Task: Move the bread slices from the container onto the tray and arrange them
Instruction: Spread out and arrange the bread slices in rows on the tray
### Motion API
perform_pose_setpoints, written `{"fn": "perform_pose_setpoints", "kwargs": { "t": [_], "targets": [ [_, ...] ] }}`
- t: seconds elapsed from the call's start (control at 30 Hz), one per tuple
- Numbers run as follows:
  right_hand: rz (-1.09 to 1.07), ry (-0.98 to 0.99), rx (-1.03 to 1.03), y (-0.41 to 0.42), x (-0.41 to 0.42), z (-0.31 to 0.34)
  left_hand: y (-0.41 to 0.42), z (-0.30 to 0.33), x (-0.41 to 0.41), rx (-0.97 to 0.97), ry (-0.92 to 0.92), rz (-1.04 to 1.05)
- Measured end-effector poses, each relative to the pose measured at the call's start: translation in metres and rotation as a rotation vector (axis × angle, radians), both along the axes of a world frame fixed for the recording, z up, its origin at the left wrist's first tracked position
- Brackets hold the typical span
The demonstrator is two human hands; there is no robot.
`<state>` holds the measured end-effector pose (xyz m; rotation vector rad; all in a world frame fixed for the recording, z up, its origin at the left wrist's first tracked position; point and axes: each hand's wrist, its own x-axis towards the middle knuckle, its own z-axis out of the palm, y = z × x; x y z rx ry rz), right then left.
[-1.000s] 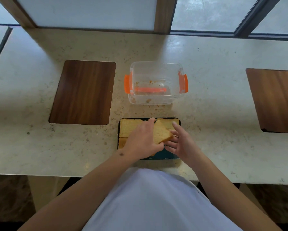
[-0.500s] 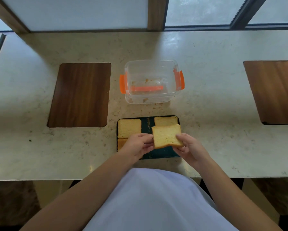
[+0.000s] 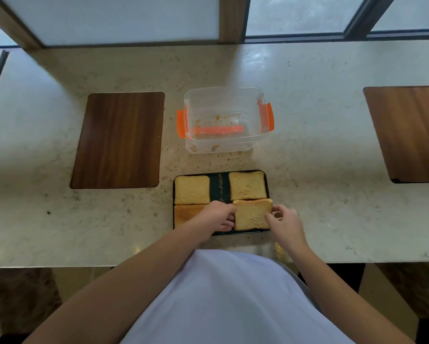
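A dark tray lies near the counter's front edge. Toasted bread slices rest on it at the far left, far right and near left. A further slice sits at the near right of the tray, held from both sides. My left hand grips its left edge and covers part of the near-left slice. My right hand pinches its right edge. The clear container with orange clips stands behind the tray, holding only crumbs.
A dark wooden board lies left of the container. Another wooden board lies at the far right. Crumbs dot the counter between container and tray. Window frames run along the back of the counter.
The slice held in both hands has come down from above the tray and now lies flat on its near-right corner. Both hands stay at its edges.
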<state>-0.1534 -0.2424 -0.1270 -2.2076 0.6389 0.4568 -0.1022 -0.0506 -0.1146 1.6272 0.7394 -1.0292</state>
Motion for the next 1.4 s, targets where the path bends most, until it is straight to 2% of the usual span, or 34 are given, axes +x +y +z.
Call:
{"fn": "perform_pose_setpoints", "kwargs": {
  "t": [0.13, 0.3, 0.37, 0.63, 1.13, 1.4],
  "targets": [
    [0.018, 0.024, 0.025, 0.004, 0.001, -0.001, -0.003, -0.003, -0.001, 0.028, -0.014, -0.033],
    [0.106, 0.072, -0.05, 0.009, 0.001, -0.003, -0.018, 0.003, -0.024, 0.182, -0.16, -0.396],
    [0.158, 0.071, -0.094, 0.012, 0.002, -0.001, -0.024, 0.003, -0.034, 0.222, -0.196, -0.441],
    [0.22, 0.106, -0.137, 0.011, 0.005, 0.004, -0.028, -0.002, -0.046, 0.242, -0.283, -0.495],
    [0.244, 0.083, -0.114, 0.002, -0.001, 0.001, -0.044, -0.009, -0.062, 0.447, -0.476, -0.53],
    [0.284, 0.085, -0.099, -0.009, 0.007, 0.006, -0.05, -0.009, -0.057, 0.421, -0.408, -0.461]
  ]
}}
